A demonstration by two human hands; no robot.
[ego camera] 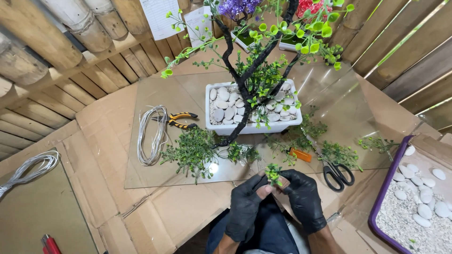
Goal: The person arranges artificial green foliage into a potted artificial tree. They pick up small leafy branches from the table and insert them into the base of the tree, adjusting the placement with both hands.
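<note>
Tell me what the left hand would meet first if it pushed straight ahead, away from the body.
Probably the loose green sprigs lying on the glass sheet, just beyond the left hand; depth is hard to judge.

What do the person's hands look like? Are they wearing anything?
Both hands wear black gloves. The left hand and right hand are covered to the wrists, with a fingertip poking out of the left glove. The forearms below are bare, with no sleeves.

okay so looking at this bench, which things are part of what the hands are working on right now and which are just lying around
In hand: green sprig, pinched between left hand and right hand; white planter with the black-branched tree.

Lying about: pliers, wire coil, scissors, pebble tray.
</note>
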